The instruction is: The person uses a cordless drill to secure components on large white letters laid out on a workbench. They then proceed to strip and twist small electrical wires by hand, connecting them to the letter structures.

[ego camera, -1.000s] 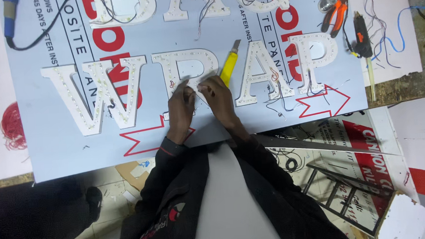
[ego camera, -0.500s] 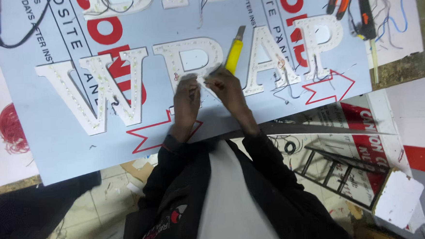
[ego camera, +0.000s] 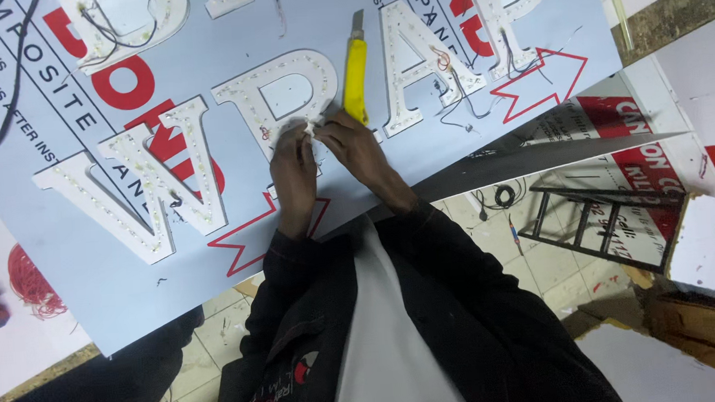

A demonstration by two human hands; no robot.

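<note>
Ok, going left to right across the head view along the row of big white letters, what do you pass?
Zigzag-shaped letter → left hand → right hand → yellow box cutter → pointed letter → red arrow outline.

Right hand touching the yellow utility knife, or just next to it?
Cannot tell. In the head view the right hand sits right at the lower end of the yellow utility knife, overlapping it, but no grip or gap shows plainly.

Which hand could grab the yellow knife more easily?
Probably the right hand. The yellow utility knife lies just above it, its near end close to the fingers. The left hand sits farther over on the white letter, away from the knife.
</note>
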